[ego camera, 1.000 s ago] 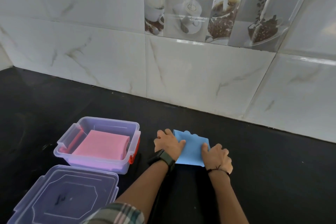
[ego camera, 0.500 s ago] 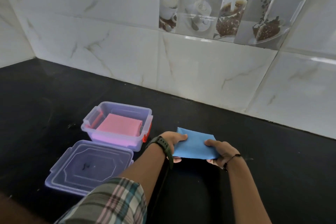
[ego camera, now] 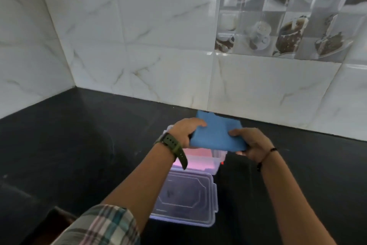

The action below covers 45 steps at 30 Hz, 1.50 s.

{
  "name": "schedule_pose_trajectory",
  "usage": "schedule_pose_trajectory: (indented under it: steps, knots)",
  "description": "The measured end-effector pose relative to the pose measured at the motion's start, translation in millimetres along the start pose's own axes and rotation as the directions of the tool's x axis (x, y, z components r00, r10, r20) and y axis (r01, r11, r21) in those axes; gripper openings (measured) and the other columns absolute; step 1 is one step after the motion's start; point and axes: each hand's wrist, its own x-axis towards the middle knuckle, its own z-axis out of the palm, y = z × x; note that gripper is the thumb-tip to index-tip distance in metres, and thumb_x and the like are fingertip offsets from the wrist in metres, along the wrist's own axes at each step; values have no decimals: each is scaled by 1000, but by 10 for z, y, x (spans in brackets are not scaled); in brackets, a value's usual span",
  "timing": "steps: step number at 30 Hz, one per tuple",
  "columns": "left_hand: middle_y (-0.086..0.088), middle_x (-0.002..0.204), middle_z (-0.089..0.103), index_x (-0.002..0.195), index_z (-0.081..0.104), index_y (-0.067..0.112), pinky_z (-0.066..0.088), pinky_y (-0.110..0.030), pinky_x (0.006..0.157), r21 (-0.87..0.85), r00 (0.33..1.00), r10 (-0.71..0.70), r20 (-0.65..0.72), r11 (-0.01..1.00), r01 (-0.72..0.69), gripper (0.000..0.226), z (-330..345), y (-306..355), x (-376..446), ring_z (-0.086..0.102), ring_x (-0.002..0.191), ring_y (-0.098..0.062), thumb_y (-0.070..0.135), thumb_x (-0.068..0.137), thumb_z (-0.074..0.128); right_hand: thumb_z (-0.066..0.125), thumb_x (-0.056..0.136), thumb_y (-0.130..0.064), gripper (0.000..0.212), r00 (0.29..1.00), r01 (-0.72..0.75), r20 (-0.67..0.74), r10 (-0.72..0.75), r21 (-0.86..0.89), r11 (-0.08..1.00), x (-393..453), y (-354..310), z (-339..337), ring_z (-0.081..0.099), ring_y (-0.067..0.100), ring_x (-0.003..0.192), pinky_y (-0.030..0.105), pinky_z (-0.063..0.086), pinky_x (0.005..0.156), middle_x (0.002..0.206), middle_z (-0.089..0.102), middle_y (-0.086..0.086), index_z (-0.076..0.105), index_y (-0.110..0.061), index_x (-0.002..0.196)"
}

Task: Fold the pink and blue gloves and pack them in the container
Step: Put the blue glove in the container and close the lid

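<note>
Plaid sleeve [ego camera: 103,225], lower left of the frame; belongs to the left arm; no part in the step.

Left hand [ego camera: 183,135], centre of the frame, a green-strapped watch [ego camera: 171,144] on the wrist; fingers curled shut on the left edge of the folded blue glove [ego camera: 216,135], thumb on top, the rest underneath and hidden.

Folded blue glove, centre; lifted clear of the black countertop [ego camera: 69,145] and held flat above the clear plastic container [ego camera: 216,158]; one corner shows a scalloped outline at the far edge.

Clear plastic container, just below centre, mostly hidden behind the glove and hands; the folded pink glove [ego camera: 198,160] already lies inside; the detached lid [ego camera: 184,199] rests flat on the countertop on the near side, touching or just beside the container.

Right hand [ego camera: 251,143], right of centre, a dark cord at the wrist; fingers closed on the glove's right near corner, thumb on top.

Step judged in hand: lowering the blue glove onto the pink one. Advice: keep both grips level so the fold does not spring open; square the glove's edges to the container walls before descending; release only once it lies flat on the pink glove; press lightly so the lid can close.
</note>
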Motion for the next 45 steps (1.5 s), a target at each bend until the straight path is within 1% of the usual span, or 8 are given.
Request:
schedule_pose_trajectory:
  steps: [7, 10, 14, 18, 23, 29, 36, 45]
  knots:
    - [-23, 121, 60, 124, 53, -6, 48, -47, 99, 224, 991, -3, -135, 974, 34, 36, -598, -110, 237, 60, 108, -36, -1, 88, 56, 70, 69, 1, 40, 966, 51, -222, -130, -330, 943, 300, 203, 759, 59, 31, 86, 43, 53, 80, 108, 63, 28, 58, 15, 105]
    - [-14, 96, 57, 126, 44, -6, 48, -35, 93, 367, 985, 42, -169, 930, 23, 36, -618, -289, 386, 56, 104, -31, -4, 91, 49, 67, 70, -4, 37, 959, 24, -220, -181, -570, 821, 368, 225, 870, 55, 28, 85, 30, 48, 69, 102, 61, 20, 59, 5, 105]
    - [-23, 139, 45, 137, 34, -8, 37, -34, 104, 893, 944, 254, -208, 444, 78, 44, -554, -418, 562, 45, 127, -34, 6, 96, 39, 59, 75, -10, 39, 972, -43, -157, -174, -849, 527, 437, 271, 1008, 59, 32, 101, 35, 51, 80, 117, 60, 17, 58, -2, 113]
    - [-27, 140, 34, 140, 24, -6, 41, -36, 97, 978, 866, 500, -27, -168, 128, 54, -433, -526, 565, 44, 120, -34, 12, 92, 43, 61, 81, -17, 61, 974, -86, -154, -168, -931, 355, 521, 290, 1031, 48, 38, 119, 48, 46, 91, 133, 45, 18, 34, -11, 135]
    - [-16, 123, 49, 121, 46, 6, 38, -38, 96, 950, 792, 563, 236, -303, -68, 33, -596, -581, 468, 47, 112, -32, 6, 88, 44, 54, 88, -29, 45, 909, 54, 10, -417, -994, 94, 276, 324, 961, 53, 35, 111, 42, 49, 85, 126, 51, 17, 41, -14, 129]
    - [-15, 94, 70, 89, 68, 4, 57, -30, 76, 817, 394, 730, 558, -400, -416, 26, -1322, -1001, -5, 64, 86, -25, 5, 66, 82, 71, 75, -4, 15, 575, 511, 357, -736, -859, -18, -372, 911, 423, 66, 29, 76, 36, 57, 63, 87, 69, 14, 66, -6, 89]
    - [1, 120, 64, 116, 61, 23, 56, -24, 88, 753, 712, 301, 635, -448, -482, 58, -1979, -1412, -322, 61, 110, -15, 7, 63, 77, 50, 90, -19, 49, 708, 615, 636, -307, -769, -176, -317, 1641, -140, 42, 15, 124, 24, 43, 99, 140, 44, -1, 41, -30, 136]
    - [10, 115, 66, 108, 62, 30, 54, -17, 89, 716, 627, 354, 694, -432, -549, 43, -1965, -1417, -311, 60, 111, -4, 27, 68, 78, 81, 64, -6, 39, 604, 619, 547, -579, -780, -91, -346, 1638, -126, 67, 19, 86, 20, 52, 75, 100, 67, 7, 69, -15, 101]
